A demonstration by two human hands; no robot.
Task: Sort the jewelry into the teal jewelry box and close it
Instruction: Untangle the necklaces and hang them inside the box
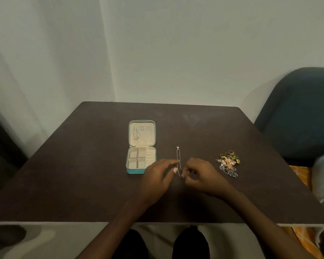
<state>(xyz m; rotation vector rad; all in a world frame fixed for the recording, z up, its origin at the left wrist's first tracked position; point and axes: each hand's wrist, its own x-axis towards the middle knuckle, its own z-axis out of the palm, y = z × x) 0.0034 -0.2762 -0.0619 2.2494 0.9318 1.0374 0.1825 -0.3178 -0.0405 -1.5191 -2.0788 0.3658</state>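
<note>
Now both hands (158, 176) (202, 176) finger thin silver chain (178, 157) beside open beige-lined box (141, 146)

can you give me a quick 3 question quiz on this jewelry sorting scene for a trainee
1. True or false: the teal jewelry box lies open on the table.
2. Where is the pile of jewelry relative to the box? A) left of it B) right of it, past the hands C) inside it
3. Fill in: both hands work on a thin ____ lying between the box and the pile.

Key
1. True; its lid is laid back, with one chain already hung inside.
2. B
3. necklace; the right hand pinches its near end, and the left hand touches it with straight fingers.
</note>
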